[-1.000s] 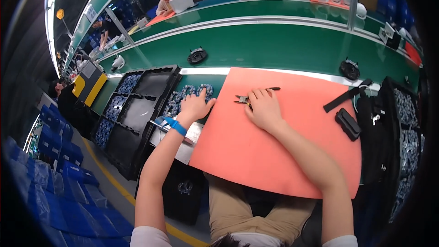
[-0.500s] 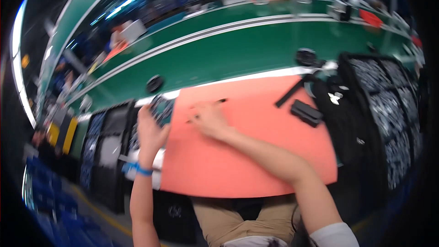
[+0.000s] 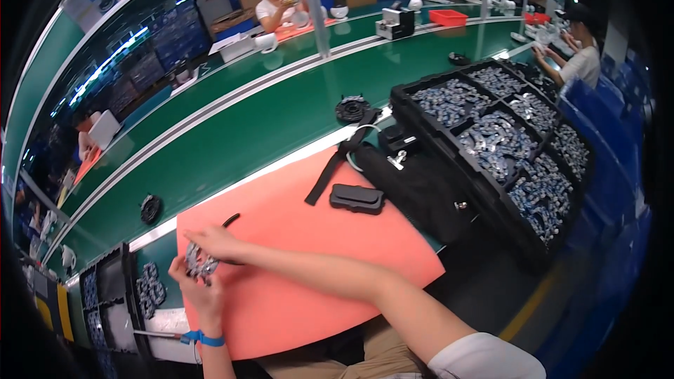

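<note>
A small silvery part with an openwork outline point(image 3: 199, 264) is between my two hands, above the left side of the orange-pink mat point(image 3: 302, 267). My left hand point(image 3: 203, 296), a blue strap round its wrist, curls its fingers and thumb round the part from below. My right hand point(image 3: 216, 244) reaches across from the right, and its closed fingers meet the part's upper side. A black curved strip point(image 3: 232, 220) sticks out just beyond the right hand; whether that hand touches it is hidden. Similar silvery parts point(image 3: 149, 290) lie in a heap left of the mat.
A black case point(image 3: 357, 198) and a black strap point(image 3: 324, 181) lie on the mat's far right. Beyond stands a black divided tray point(image 3: 453, 130) of small parts. Round black pieces point(image 3: 352, 108) rest on the green bench point(image 3: 246, 147). People work across the bench.
The view has swung rightward. My left hand, raised with its fingers spread before, now grips the silvery part. From the middle of the mat, my right hand has come over to join it.
</note>
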Demonstrator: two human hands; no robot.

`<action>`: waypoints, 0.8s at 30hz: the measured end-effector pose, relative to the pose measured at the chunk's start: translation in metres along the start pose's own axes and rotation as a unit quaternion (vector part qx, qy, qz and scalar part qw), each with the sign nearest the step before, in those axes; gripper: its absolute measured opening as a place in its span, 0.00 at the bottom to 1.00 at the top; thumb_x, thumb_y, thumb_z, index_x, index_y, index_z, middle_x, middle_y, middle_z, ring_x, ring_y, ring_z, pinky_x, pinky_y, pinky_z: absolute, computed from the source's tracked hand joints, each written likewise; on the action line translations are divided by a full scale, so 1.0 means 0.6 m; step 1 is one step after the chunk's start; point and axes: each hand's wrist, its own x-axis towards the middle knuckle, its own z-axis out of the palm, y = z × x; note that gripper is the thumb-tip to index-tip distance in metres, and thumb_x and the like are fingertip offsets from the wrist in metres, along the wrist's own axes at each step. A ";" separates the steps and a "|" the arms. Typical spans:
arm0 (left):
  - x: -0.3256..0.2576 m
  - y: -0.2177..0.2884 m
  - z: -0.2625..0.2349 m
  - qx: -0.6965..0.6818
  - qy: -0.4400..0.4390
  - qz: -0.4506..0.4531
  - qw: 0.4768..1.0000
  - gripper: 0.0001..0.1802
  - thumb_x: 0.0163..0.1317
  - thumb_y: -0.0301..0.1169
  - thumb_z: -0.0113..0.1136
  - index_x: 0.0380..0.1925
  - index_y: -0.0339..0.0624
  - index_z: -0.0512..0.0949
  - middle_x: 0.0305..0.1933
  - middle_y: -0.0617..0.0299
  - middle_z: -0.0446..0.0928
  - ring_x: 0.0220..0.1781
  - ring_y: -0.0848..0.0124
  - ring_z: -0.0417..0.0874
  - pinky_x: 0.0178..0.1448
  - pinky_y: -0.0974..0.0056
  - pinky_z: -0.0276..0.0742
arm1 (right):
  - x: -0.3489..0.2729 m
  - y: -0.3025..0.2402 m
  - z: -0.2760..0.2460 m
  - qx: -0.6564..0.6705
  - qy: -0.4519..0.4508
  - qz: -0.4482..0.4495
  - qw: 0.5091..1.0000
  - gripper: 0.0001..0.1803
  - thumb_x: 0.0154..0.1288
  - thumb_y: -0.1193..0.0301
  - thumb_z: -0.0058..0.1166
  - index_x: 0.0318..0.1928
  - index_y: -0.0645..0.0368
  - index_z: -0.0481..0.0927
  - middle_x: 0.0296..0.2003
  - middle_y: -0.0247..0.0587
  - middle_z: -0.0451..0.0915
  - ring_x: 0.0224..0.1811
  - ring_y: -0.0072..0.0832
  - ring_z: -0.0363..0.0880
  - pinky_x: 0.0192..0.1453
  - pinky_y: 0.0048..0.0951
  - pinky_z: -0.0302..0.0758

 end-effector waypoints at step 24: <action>-0.076 0.079 -0.104 -0.348 -0.131 -0.238 0.897 0.16 0.70 0.39 0.50 0.30 0.40 0.77 0.22 0.76 0.68 0.19 0.87 0.62 0.21 0.76 0.55 | -0.093 -0.104 0.056 -0.089 -0.233 0.083 0.965 0.26 0.74 0.50 0.38 0.32 0.60 0.75 0.22 0.29 0.69 0.26 0.16 0.66 0.30 0.21 0.66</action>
